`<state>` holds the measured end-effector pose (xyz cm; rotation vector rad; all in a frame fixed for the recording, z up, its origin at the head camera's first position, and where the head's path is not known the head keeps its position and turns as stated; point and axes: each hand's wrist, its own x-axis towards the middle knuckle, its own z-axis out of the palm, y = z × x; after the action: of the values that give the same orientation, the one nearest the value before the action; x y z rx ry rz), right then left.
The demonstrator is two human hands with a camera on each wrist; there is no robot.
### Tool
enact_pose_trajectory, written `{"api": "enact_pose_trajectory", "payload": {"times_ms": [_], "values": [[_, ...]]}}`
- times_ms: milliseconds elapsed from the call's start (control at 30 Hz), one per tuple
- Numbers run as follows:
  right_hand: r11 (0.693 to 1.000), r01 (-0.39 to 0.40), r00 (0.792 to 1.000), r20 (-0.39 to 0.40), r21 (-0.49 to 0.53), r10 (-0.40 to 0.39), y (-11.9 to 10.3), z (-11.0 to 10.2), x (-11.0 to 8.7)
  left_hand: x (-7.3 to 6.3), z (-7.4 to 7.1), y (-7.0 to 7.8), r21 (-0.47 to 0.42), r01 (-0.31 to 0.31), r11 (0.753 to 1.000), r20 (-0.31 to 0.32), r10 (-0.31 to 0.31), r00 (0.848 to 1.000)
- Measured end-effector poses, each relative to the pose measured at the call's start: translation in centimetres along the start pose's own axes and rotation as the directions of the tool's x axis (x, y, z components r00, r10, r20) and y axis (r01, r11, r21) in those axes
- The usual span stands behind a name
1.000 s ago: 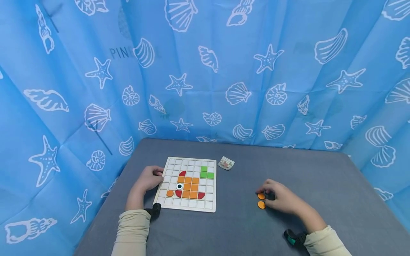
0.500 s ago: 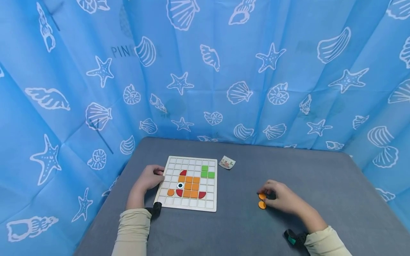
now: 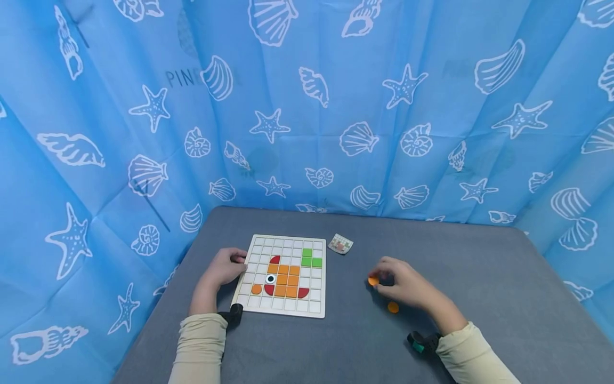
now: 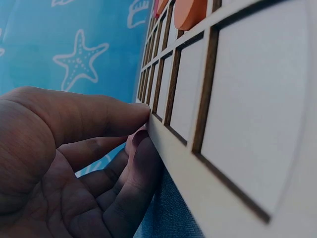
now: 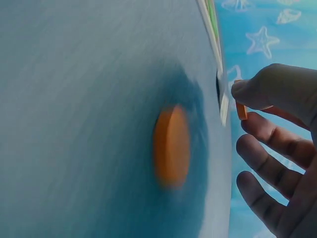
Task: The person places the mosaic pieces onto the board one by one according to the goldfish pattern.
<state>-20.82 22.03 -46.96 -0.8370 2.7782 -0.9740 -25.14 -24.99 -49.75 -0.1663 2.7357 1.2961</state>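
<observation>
My left hand [image 3: 225, 266] pinches the left edge of a white grid board [image 4: 168, 144], thumb on the rim and fingers at its side. Orange square tiles [image 3: 283, 279], red quarter-round tiles [image 3: 303, 293], a white eye tile [image 3: 271, 279] and an orange round tile [image 3: 256, 289] lie in the board's cells. Right of the board, my right hand [image 3: 405, 282] pinches an orange disc [image 5: 241, 110] between thumb and index finger, the other fingers loosely bent. A second orange disc [image 5: 172, 147] lies on the table just below that hand.
Green square tiles [image 3: 307, 262] sit in the upper right of the board. A small printed card [image 3: 340, 244] lies beyond the board's top right corner on the grey table [image 3: 355, 341]. A blue shell-patterned curtain [image 3: 307, 106] hangs behind and at the sides.
My right hand has lifted one orange disc off the table and moved left and slightly away with it. The other disc stays put. My left hand has kept its hold on the board.
</observation>
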Motion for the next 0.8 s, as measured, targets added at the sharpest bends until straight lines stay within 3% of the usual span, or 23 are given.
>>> {"api": "enact_pose_trajectory", "payload": {"times_ms": [267,467,633,800], "values": [[0.998,0.063,0.998,0.015,-0.016,-0.063,-3.4,2.7,4.7,0.0,0.1,0.0,0.007,0.013,1.000,-0.003,-0.013,1.000],[0.991,0.131,0.991,0.037,0.017,-0.132,-6.2,5.9,8.8,-0.1,0.0,0.0,0.009,0.015,1.000,-0.006,-0.015,1.000],[0.988,0.135,0.985,0.101,0.072,-0.142,-8.9,8.6,11.5,-0.2,0.0,0.1,-0.007,0.022,1.000,0.004,-0.022,1.000],[0.990,0.126,0.985,0.108,0.064,-0.133,-11.4,10.9,14.0,-0.2,0.0,0.1,-0.013,0.015,1.000,0.006,-0.015,1.000]]}}
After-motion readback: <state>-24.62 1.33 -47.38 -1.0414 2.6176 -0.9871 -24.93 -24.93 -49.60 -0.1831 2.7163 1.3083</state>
